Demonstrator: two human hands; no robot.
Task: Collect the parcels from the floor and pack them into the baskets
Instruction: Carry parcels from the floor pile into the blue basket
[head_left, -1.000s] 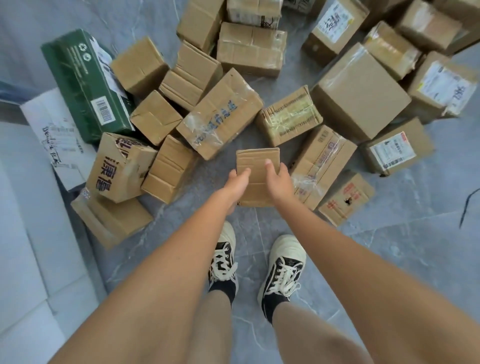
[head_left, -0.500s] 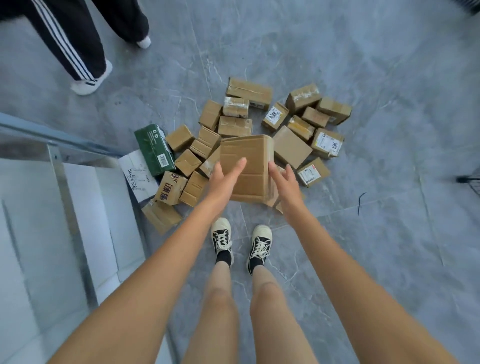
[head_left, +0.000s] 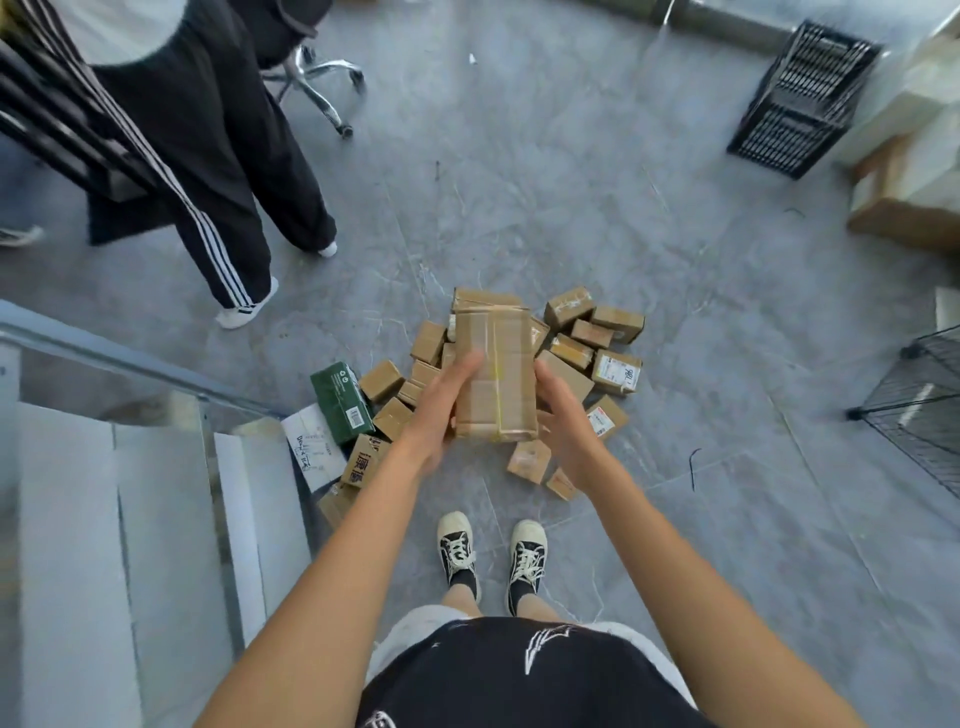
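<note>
I stand over a pile of several brown cardboard parcels (head_left: 582, 358) on the grey floor. A taller taped parcel (head_left: 498, 374) is lifted upright above the pile, held between both hands. My left hand (head_left: 441, 405) grips its left side, fingers reaching over the front face. My right hand (head_left: 563, 415) grips its right edge, thumb at the front. A green box (head_left: 343, 400) lies at the pile's left. A black plastic crate (head_left: 800, 98) stands at the far right, and a black wire basket (head_left: 919, 410) is at the right edge.
Another person in black striped trousers (head_left: 218, 197) stands at the upper left by a chair base (head_left: 317, 83). White steps (head_left: 104, 519) with a rail drop away on the left. Larger cartons (head_left: 904, 208) sit at the right. My shoes (head_left: 488, 556) are just behind the pile.
I have straightened up from bending over the pile, lifting the parcel off the floor with both hands. The parcel has turned upright and the view now takes in the room.
</note>
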